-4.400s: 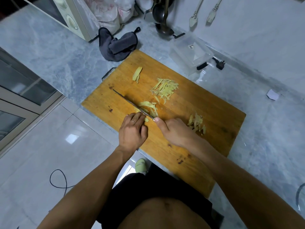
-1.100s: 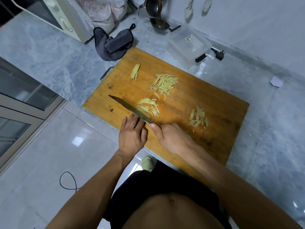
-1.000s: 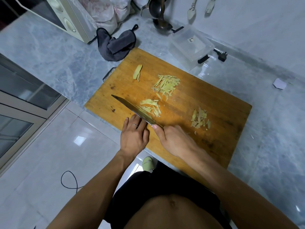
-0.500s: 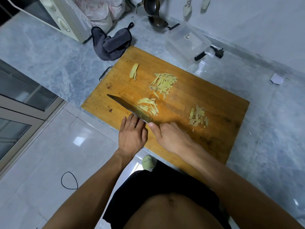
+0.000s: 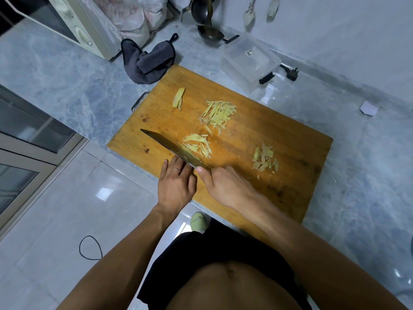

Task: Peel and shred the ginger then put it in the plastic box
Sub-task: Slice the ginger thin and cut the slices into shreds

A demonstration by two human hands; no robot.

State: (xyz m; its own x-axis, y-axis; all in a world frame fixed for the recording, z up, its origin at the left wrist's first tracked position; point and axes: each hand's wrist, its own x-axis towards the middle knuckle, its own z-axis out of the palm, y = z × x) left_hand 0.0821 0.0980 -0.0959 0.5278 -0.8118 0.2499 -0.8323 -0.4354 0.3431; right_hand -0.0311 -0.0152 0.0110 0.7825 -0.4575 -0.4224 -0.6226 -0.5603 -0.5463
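A wooden cutting board (image 5: 279,139) lies on the marble counter. My right hand (image 5: 225,186) grips the handle of a cleaver (image 5: 169,146), whose blade points away to the left over the board. My left hand (image 5: 176,184) lies with straight fingers against the near side of the blade. Freshly cut ginger shreds (image 5: 199,145) sit just beyond the blade. A larger pile of shreds (image 5: 219,115) is farther back. A ginger slice (image 5: 178,100) lies at the board's far left, and peel scraps (image 5: 264,157) at the right. The clear plastic box (image 5: 250,61) stands behind the board.
A dark grey cloth (image 5: 149,61) lies at the board's far left corner, beside a cream oven (image 5: 73,23). Ladles (image 5: 207,21) hang at the back wall. A black plug (image 5: 290,73) and a paper scrap (image 5: 368,108) lie on the counter to the right.
Since 4.4 s ago my left hand has uncurled from the ginger it held and now lies flat against the blade. The nearest shred pile has grown.
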